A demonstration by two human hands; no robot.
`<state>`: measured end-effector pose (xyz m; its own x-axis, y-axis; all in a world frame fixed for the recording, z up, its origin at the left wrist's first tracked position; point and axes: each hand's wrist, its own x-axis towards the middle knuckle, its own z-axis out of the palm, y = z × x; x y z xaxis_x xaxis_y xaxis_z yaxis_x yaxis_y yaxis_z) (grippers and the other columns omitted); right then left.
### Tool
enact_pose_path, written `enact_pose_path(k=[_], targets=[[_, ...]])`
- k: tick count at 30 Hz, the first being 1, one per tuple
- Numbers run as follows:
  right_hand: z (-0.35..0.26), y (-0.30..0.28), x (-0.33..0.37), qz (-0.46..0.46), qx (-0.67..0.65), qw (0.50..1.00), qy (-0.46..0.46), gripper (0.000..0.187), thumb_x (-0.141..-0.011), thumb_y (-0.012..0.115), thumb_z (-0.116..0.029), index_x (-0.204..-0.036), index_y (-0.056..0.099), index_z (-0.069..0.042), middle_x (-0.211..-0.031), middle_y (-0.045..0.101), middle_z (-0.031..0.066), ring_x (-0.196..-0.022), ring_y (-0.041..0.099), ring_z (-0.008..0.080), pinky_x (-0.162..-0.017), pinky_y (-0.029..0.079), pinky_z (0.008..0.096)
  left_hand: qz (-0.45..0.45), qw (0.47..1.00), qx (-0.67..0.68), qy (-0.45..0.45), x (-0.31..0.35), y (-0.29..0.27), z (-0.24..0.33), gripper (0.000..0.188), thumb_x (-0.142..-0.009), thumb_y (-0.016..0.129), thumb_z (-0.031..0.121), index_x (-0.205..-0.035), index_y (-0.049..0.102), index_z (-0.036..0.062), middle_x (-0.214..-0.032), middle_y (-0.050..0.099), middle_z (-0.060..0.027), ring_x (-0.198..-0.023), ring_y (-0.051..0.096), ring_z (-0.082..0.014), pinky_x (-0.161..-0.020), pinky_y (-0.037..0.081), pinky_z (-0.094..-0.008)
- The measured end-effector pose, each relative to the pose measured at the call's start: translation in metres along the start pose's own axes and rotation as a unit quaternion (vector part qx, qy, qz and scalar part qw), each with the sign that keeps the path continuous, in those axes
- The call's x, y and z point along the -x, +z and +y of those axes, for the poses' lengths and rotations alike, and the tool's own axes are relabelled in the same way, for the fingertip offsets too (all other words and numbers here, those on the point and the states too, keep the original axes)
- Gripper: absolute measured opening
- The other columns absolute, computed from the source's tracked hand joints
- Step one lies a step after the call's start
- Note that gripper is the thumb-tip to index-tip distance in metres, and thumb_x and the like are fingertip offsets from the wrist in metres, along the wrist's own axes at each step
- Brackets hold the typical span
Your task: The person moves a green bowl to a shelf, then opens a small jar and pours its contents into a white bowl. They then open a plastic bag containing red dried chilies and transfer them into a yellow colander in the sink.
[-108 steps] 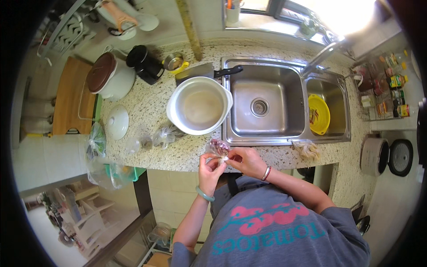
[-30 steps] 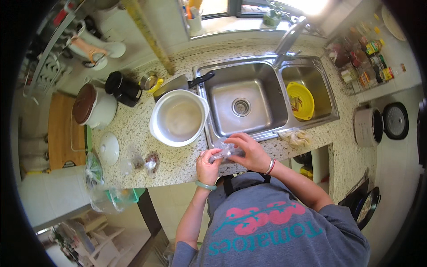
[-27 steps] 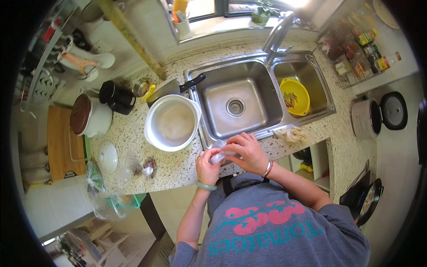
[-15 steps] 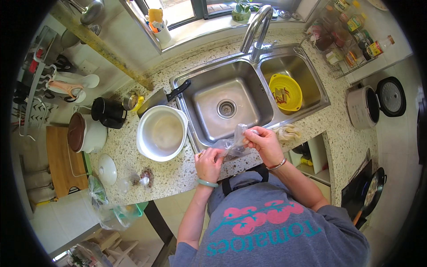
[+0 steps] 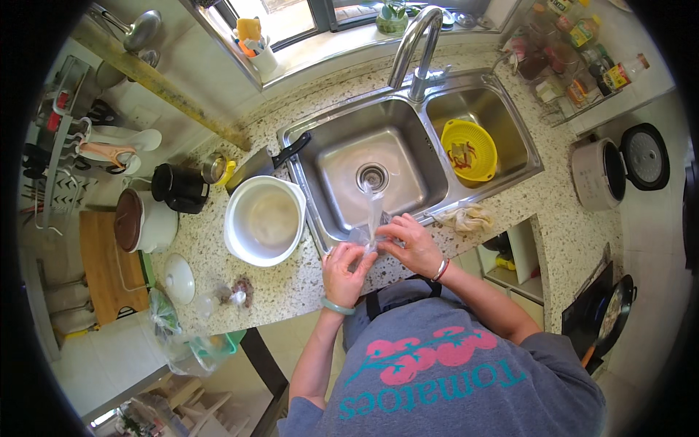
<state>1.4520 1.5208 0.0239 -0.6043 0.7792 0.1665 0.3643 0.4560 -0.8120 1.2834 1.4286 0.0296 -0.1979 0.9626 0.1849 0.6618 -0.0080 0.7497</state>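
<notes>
A clear plastic bag point(image 5: 376, 211) is pinched between my two hands at the sink's front rim. Its twisted neck stands up over the large basin, and its lower part is mostly hidden by my fingers. My left hand point(image 5: 345, 272), with a green bangle at the wrist, is closed on the bag from the left. From the right, my right hand point(image 5: 413, 244) grips the same bag with fingertips and thumb. To the left of my hands a deep white pot point(image 5: 266, 220) stands uncovered on the counter.
The double steel sink point(image 5: 342, 193) holds a yellow basket point(image 5: 468, 151) in its small basin. A cleaver point(image 5: 271, 160) lies behind the pot, near the sink's edge. Beside my right hand rests a crumpled cloth point(image 5: 466, 217). A white lid point(image 5: 179, 278) and a small tied bag point(image 5: 239, 293) are at left.
My right hand has come down and left, closer to my left hand. The bag's neck, earlier pulled toward the right, now points up between them.
</notes>
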Motion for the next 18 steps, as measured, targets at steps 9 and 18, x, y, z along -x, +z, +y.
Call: enact_pose_path(k=[9,18], targets=[[0.019,-0.010,0.013,0.042,-0.133,0.972,0.191,0.008,-0.083,0.068,-0.006,-0.087,0.062,-0.002,-0.075,0.056,0.0029,-0.066,0.054,0.0096,-0.061,0.045,0.0246,0.118,0.954,0.081,-0.264,0.023,-0.006,-0.041,0.015,-0.089,0.065,0.019,-0.083,0.063,0.0049,-0.073,0.060,-0.0072,-0.068,0.060,-0.0221,-0.067,0.047,-0.0337],[0.037,-0.002,0.028,-0.099,-0.211,0.958,0.167,0.012,-0.084,0.068,-0.011,-0.087,0.060,-0.003,-0.084,0.054,0.0048,-0.072,0.055,0.0134,-0.068,0.047,0.0278,0.016,0.996,-0.058,-0.063,0.011,0.004,-0.009,0.024,-0.083,0.071,0.024,-0.103,0.068,0.0112,-0.100,0.063,-0.0081,-0.090,0.059,-0.0263,-0.086,0.042,-0.0395]])
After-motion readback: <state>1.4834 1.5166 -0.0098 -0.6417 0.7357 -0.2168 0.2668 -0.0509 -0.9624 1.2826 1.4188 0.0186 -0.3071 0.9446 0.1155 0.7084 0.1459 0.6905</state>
